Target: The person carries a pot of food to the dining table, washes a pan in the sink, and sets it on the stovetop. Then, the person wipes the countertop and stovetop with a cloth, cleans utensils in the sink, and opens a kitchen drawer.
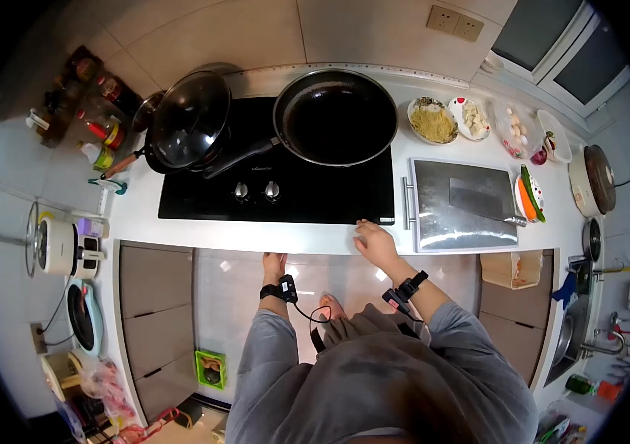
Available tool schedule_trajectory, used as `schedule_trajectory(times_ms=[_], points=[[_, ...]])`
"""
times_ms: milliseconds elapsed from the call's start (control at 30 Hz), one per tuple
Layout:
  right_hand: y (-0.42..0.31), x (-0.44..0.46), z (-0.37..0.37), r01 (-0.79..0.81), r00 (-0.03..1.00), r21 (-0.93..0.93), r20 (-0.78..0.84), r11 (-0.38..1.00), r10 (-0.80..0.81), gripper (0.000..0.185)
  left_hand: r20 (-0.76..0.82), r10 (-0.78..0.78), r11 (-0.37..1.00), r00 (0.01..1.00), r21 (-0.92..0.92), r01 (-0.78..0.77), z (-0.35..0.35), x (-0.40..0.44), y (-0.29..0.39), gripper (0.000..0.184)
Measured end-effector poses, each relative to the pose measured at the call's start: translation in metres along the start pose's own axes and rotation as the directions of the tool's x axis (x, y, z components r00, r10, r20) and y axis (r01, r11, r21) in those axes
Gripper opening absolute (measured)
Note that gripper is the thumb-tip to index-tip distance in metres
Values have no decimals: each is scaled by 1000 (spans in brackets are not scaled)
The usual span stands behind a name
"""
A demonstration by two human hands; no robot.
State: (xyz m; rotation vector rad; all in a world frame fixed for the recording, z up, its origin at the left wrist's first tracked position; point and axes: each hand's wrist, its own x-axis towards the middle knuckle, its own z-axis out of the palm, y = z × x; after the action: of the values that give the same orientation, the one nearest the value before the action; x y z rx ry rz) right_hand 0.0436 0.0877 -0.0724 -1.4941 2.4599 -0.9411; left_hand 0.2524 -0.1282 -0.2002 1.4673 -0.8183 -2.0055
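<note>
My right hand rests on the white counter's front edge, by the right front corner of the black cooktop. Its fingers are spread a little and hold nothing. My left hand hangs at the counter's edge, its fingers hidden below the rim. A frying pan stands on the cooktop, its handle pointing left. Beside it sits a wok with a dark glass lid. Right of the cooktop lies a metal cutting board with a cleaver on it.
Behind the board are a bowl of pale shreds, a plate of white pieces and a bag of eggs. A plate holds a carrot and a green vegetable. Bottles stand left; a sink is right.
</note>
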Motion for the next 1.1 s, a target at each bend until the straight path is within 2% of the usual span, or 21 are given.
schedule_trajectory(times_ms=[33,167,233,333,467,533,667,700,867,1000,1067,1100], points=[[-3,-2,1,-32,999,-3,-8,999,32,23,68,7,999,998,-38,-4,-1,3,-1,37],[-8,-3,2,-65,996,-5,-60,998,65,21,98,-51,998,994,-44,55,0,2,3,35],[-8,0,0,-67,997,-10,-50,998,67,21,199,-9,996,980,-82,26,0,2,3,29],[-8,1,0,-71,996,-7,-50,997,71,19,238,-49,997,970,-42,61,0,5,7,24],[-9,0,3,-71,994,-17,-83,997,69,17,197,-70,996,978,-32,77,1,-2,8,19],[-10,-2,3,-82,993,-6,-91,997,81,16,224,-18,997,974,-71,35,-7,-6,2,14],[-11,-2,3,-99,991,2,-89,995,99,14,123,-63,993,990,-87,74,-23,-19,-7,8],[-8,-2,4,-94,991,10,-91,996,95,14,74,-47,996,996,-77,53,-25,-26,-9,10],[-6,1,4,-103,992,59,-65,993,107,15,73,-63,997,995,-34,65,-52,-50,-16,12],[-10,-1,2,-19,998,23,-62,1000,20,19,29,-62,996,998,67,60,-79,-78,-32,12],[-3,-1,5,46,997,-65,-53,997,-49,19,18,-44,990,999,133,41,-86,-86,-37,13],[-3,-1,4,55,997,-74,-44,996,-58,19,-40,-28,987,999,157,34,-87,-93,-39,15]])
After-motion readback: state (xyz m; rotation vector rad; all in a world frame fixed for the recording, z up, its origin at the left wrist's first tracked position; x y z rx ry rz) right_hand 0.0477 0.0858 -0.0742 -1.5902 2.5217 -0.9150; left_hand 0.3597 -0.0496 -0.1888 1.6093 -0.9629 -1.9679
